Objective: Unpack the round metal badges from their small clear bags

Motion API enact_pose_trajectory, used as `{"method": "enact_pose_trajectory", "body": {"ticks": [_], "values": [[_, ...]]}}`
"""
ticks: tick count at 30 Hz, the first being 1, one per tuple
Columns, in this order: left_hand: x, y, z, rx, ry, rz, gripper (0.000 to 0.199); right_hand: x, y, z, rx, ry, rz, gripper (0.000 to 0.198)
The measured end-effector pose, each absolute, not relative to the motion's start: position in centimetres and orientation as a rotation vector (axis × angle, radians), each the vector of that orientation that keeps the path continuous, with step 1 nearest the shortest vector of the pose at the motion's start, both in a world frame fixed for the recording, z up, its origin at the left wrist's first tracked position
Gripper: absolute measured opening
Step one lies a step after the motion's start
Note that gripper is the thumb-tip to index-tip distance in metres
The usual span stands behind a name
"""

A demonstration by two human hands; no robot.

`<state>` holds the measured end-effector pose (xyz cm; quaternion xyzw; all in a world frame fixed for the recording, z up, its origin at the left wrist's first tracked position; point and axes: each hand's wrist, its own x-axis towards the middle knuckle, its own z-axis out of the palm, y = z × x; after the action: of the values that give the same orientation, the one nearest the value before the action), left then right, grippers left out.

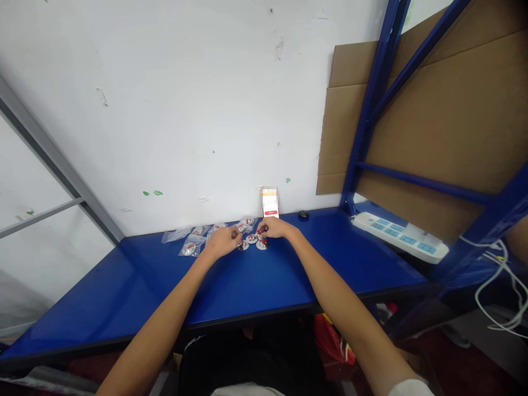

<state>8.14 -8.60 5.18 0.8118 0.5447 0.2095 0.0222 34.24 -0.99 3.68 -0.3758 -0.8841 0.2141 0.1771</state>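
Reaching in from the near side with both arms, and straight to the loose discs (251, 239), clustered on the blue counter (256, 297) right between the two hands. Over to the left hand (225, 241), at the left end of the cluster: fingers curled, thumb and forefinger drawn close. Across to the right hand (273, 226), at the far right end: pinching downward, tips nearly together, against or just above a partly covered disc. Too small to tell, any hold in either grip!

And here, the relation to watch: discs just right of the left grip, but near and slightly left of the right one. Nearest the left hand, the leftmost disc; nearest the right, the rightmost pair. No long axis to read, with outlines this round.

Flat, pale and shiny at the rims, marked red and dark in the middle. More of the same look at left, inside clear bags (190, 243). On the far side, just beyond the right hand, a lit phone (270, 204) against the wall (185, 137).
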Motion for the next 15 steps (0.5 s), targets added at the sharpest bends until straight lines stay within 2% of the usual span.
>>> {"method": "enact_pose_trajectory", "body": {"ticks": [4, 15], "values": [[6.84, -8.14, 4.89, 2.427, 1.506, 0.501, 0.008, 34.27, -0.99, 3.63, -1.040, -2.515, 0.582, 0.032], [7.61, -8.11, 4.32, 2.418, 1.449, 0.545, 0.014, 33.66, -1.14, 3.45, -0.960, -2.520, 0.590, 0.025]]}}
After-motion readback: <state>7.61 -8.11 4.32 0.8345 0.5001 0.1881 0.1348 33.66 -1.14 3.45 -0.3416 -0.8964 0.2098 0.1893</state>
